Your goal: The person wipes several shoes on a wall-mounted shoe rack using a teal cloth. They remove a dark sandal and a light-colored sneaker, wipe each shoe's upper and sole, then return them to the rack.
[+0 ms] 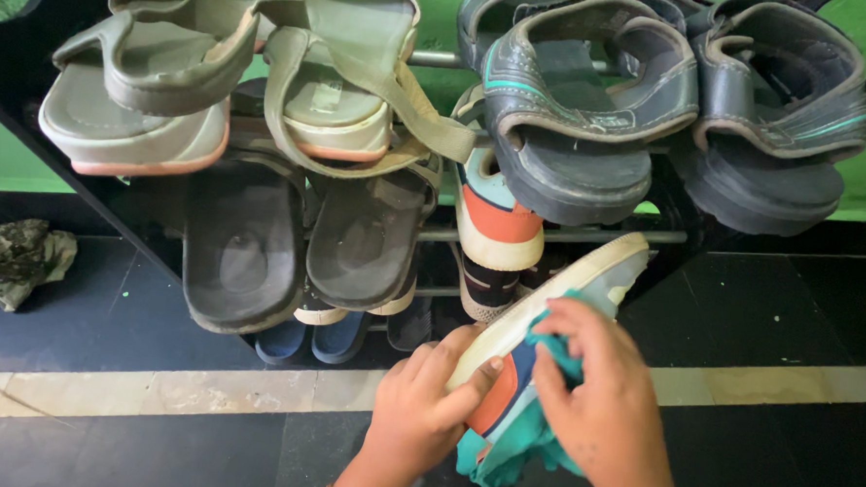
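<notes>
Both hands are low in front: left hand (424, 401) fingers wrapped around a sneaker (546, 322), right hand (606, 397) fingers pressing a teal cloth (507, 446) on it.

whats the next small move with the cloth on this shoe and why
Probably slide the cloth under the right hand further along the pale sole toward the toe; the left hand steadies the shoe, and the toe end lies uncovered.

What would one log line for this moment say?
left hand: holds sneaker | right hand: presses teal cloth on it | shoe rack: behind
</notes>
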